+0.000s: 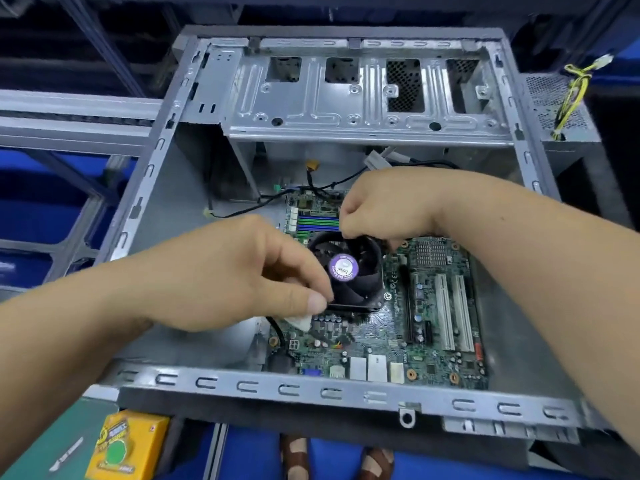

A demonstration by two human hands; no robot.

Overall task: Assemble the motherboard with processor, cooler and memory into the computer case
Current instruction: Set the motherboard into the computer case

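Both forearms frame my view: left hand [249, 275] pinches the CPU cooler [349, 271] at its near-left corner, right hand [384, 206] grips the far edge, diagonally opposite, over the motherboard [433, 323].

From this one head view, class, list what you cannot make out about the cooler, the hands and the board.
- Cooler left edge: hidden by the left hand; any clip or screw there is unseen.
- Right hand fingertips: curled under at the cooler's far rim, grip unclear.
- Processor: covered by the cooler.
- Memory slots: partly behind both hands; whether filled, cannot tell.
- Motherboard print: too small to read.
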